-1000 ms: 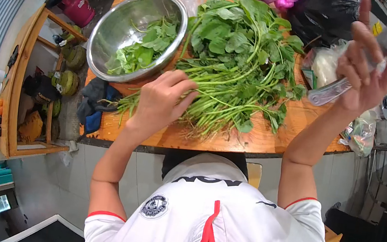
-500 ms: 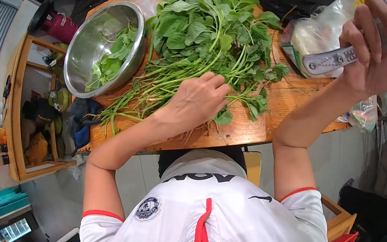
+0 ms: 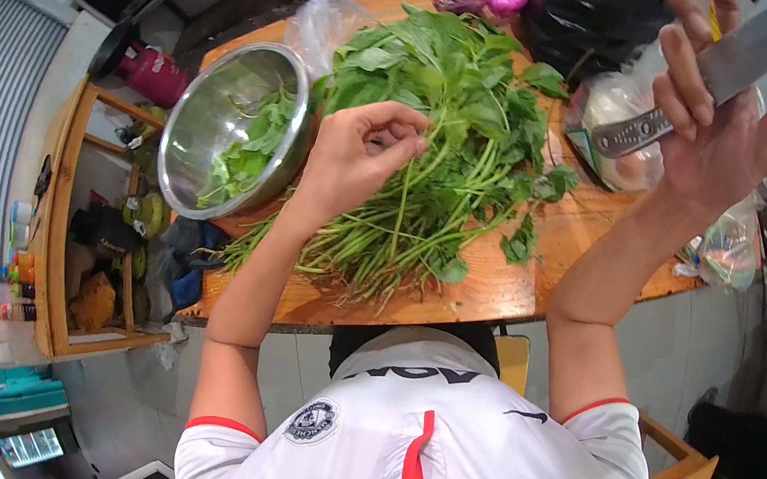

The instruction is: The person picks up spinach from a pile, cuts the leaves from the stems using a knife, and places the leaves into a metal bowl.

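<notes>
A big bunch of leafy green stalks (image 3: 437, 158) lies on the wooden table (image 3: 506, 289). My left hand (image 3: 357, 150) is raised over the bunch, fingers pinched on a single stalk by its top. To the right, above the table, my right hand (image 3: 723, 123) grips a large knife (image 3: 700, 79) by its metal handle, blade pointing up and away. A steel bowl (image 3: 230, 130) with several picked leaves stands to the left of the bunch.
Plastic bags (image 3: 622, 127) of food lie at the table's right and far edge, with a black bag (image 3: 590, 12) behind. A wooden shelf (image 3: 70, 220) with bottles and gourds stands at the left, with a red gas cylinder (image 3: 149, 72) behind it.
My left hand has lifted off the middle of the bunch and now pinches one stalk near the leaves. The knife in my right hand has tilted more upright. The view shifted slightly.
</notes>
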